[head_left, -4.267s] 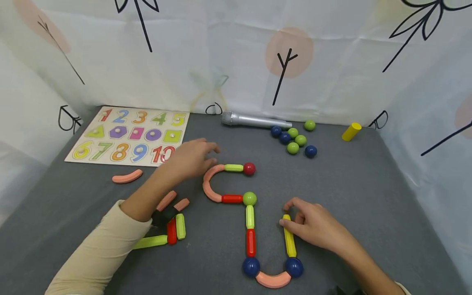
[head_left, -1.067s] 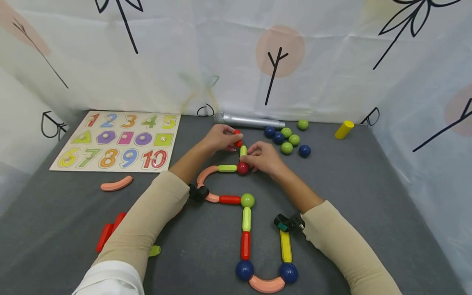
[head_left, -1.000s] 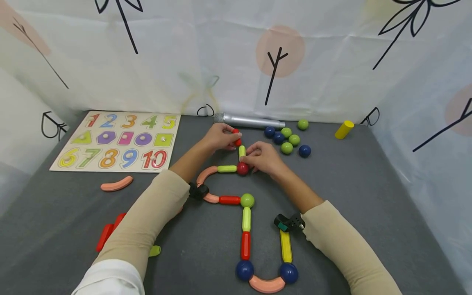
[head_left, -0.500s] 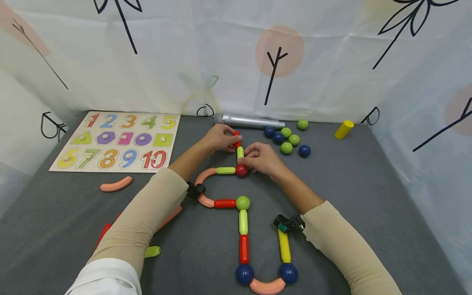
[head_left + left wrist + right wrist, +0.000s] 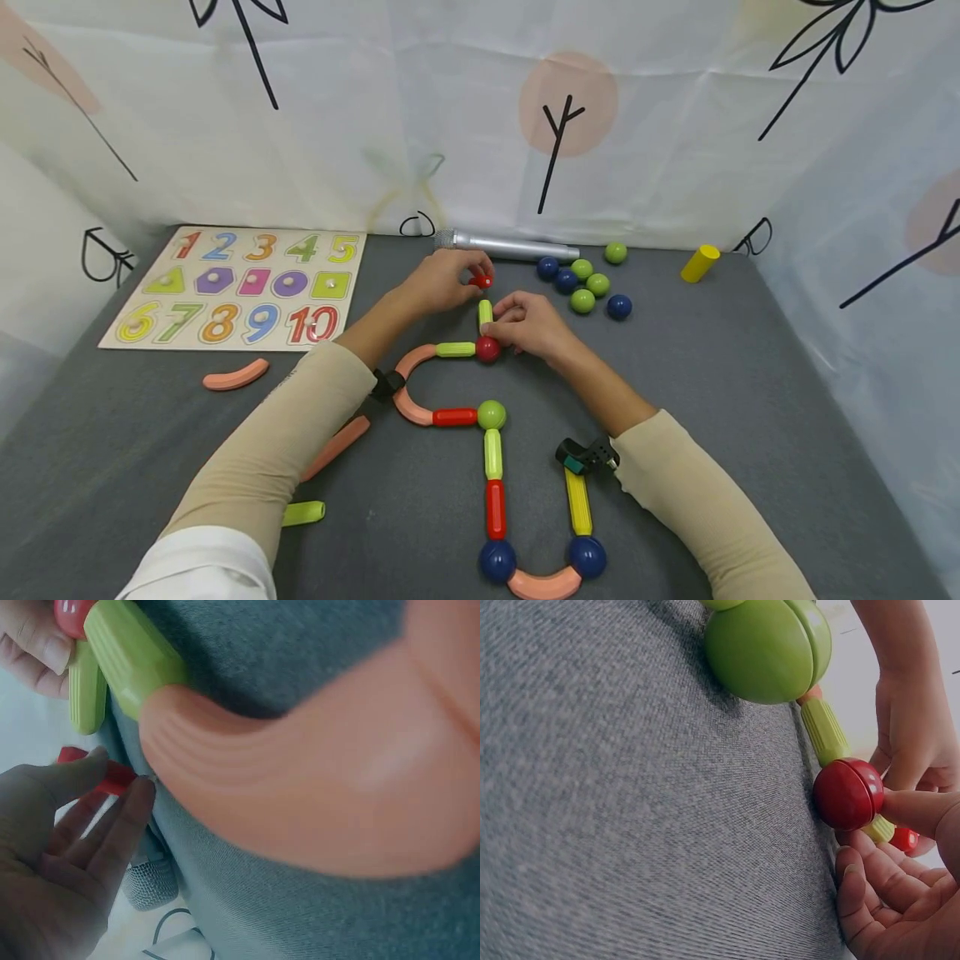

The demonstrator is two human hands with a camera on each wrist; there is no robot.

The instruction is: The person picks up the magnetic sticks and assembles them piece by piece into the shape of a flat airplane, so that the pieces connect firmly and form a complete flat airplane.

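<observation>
My left hand (image 5: 447, 279) covers part of the red stick (image 5: 484, 282) in the head view; my left sleeve (image 5: 255, 450) hides one end of a green stick (image 5: 306, 512), my black wrist camera (image 5: 588, 455) the top of the yellow stick (image 5: 578, 506). My left wrist view crops the red ball (image 5: 73, 616).

- Number puzzle board (image 5: 285, 260), cream, flat on the table at the back left; numbers 1 to 5 in the top row, 6 to 10 in the bottom row, coloured shapes with small knobs between.
- Microphone (image 5: 517, 247), silver, lying along the back of the table, its mesh head toward the puzzle board.
- Table (image 5: 660, 375), covered in dark grey cloth.
- White curtain (image 5: 450, 100), creased, behind the table and round its sides; printed with peach circles (image 5: 596, 87), black leafy stems (image 5: 825, 37) and a faint green-and-yellow drawing (image 5: 386, 200).
</observation>
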